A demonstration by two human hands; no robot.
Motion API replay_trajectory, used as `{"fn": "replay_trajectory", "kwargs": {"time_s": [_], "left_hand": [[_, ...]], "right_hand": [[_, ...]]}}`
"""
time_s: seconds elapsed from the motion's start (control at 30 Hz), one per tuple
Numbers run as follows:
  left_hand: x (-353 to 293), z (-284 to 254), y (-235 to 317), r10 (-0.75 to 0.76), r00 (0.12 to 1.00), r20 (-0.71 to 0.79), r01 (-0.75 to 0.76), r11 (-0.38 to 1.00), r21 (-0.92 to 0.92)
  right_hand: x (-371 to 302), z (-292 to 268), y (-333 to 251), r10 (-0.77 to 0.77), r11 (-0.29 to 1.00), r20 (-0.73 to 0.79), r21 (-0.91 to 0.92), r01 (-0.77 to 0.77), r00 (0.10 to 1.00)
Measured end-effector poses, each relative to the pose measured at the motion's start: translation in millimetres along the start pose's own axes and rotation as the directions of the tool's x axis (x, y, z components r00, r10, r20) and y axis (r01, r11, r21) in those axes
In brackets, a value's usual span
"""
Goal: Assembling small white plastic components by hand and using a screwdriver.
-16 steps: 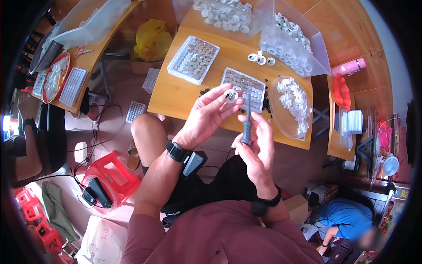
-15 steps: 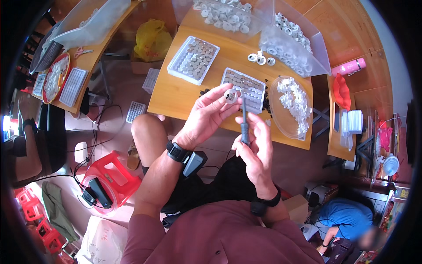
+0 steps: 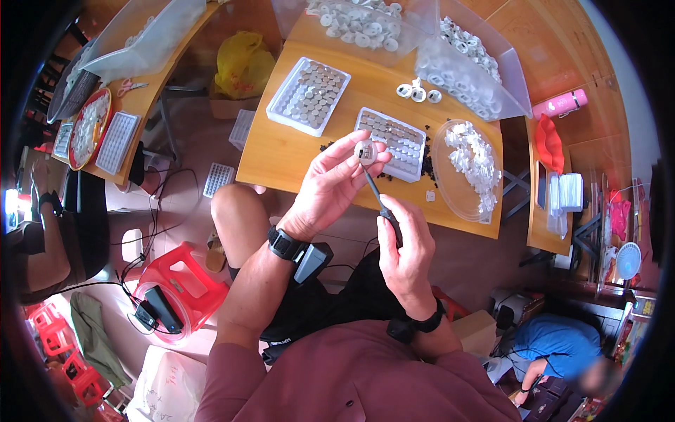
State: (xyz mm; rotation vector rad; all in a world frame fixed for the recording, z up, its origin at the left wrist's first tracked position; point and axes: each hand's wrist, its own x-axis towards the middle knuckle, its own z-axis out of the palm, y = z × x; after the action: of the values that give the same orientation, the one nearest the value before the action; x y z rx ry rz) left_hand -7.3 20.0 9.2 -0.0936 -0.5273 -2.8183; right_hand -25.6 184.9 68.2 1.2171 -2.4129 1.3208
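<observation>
Between the thumb and fingers of my left hand is a small round white plastic piece with dark and metallic parts inside. My right hand grips a screwdriver by its dark handle. Its thin shaft slants up and left, the tip at the lower edge of the round piece; whether it touches cannot be made out. Just beyond my hands stands a white tray of coin-like silver discs. A round clear lid holding white plastic bits lies to the right. Several similar round white pieces sit farther back.
Another disc tray stands left on the wooden table. Clear bins of round white parts line the back. A red stool with black devices is at lower left. Other people work at far left and lower right.
The screwdriver has tilted from nearly upright to a left slant, its tip moving left and down to the round piece. My right hand has turned and lowered slightly; the round piece's face has turned.
</observation>
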Motion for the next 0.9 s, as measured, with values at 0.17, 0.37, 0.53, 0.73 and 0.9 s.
{"fn": "replay_trajectory", "kwargs": {"time_s": [0.17,0.37,0.53,0.73,0.9], "left_hand": [[-0.3,0.2,0.7,-0.017,1.000,-0.015,0.017,1.000,0.009],[0.1,-0.2,0.7,-0.002,1.000,-0.029,0.002,1.000,0.019],[0.7,1.3,2.1,0.014,0.998,-0.054,-0.012,0.999,0.038],[2.7,-3.0,1.4,0.068,0.993,-0.094,-0.064,0.997,0.040],[3.7,-4.2,-2.4,0.128,0.984,-0.127,-0.114,0.987,0.113]], "right_hand": [[3.3,1.8,1.8,-0.077,0.993,-0.036,-0.093,0.074,0.996],[7.9,3.4,0.6,-0.108,0.979,-0.022,-0.179,0.103,0.994],[10.5,6.5,-0.6,-0.111,0.973,-0.020,-0.205,0.105,0.994],[13.0,12.7,-1.0,-0.090,0.971,0.019,-0.221,0.092,0.996],[9.4,16.4,2.6,-0.049,0.970,0.058,-0.235,0.062,0.997]]}}
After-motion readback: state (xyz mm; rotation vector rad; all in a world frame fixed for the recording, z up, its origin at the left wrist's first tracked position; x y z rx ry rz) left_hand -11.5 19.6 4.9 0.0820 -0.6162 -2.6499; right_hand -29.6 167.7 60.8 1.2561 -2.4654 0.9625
